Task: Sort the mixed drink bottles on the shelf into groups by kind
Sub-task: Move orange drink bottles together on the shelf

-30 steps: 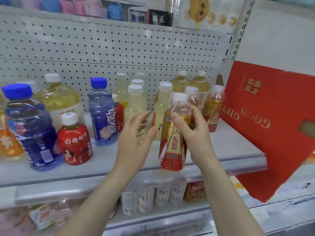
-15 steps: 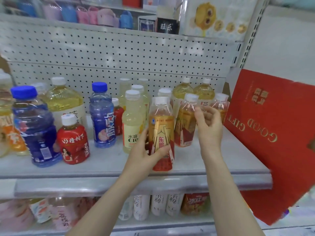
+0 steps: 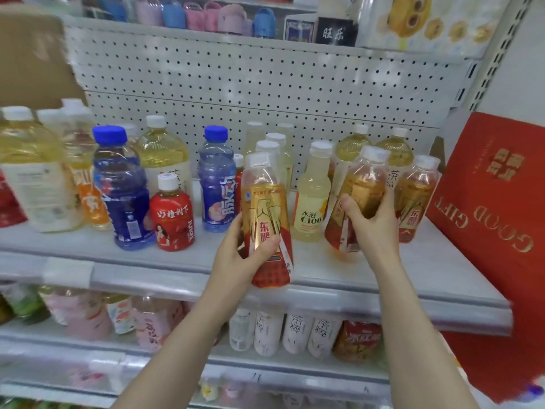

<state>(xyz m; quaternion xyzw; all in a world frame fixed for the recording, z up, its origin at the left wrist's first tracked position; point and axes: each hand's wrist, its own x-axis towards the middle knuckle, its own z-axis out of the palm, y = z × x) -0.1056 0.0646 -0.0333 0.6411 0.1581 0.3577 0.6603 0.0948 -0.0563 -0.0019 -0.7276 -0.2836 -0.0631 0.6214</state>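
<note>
Before the front lip of the shelf (image 3: 413, 270), holds a gold-and-red bottle (image 3: 267, 214) in the left hand (image 3: 241, 258), fingers curled round its lower label, long axis near upright. Grips a second bottle (image 3: 365, 178) of the same kind in the right hand (image 3: 371, 228), thumb and fingers wrapped about its waist, cap tilted rightward. Leans it toward a third matching bottle (image 3: 415, 199) standing just right of that hand, well apart from the left. Leaves a pale C100 bottle (image 3: 312, 199) upright between the two held ones. Probably calls for carrying the left one rightward past it. Clear plastic, glossy film sleeves, white screw caps, tapering shoulders.
</note>
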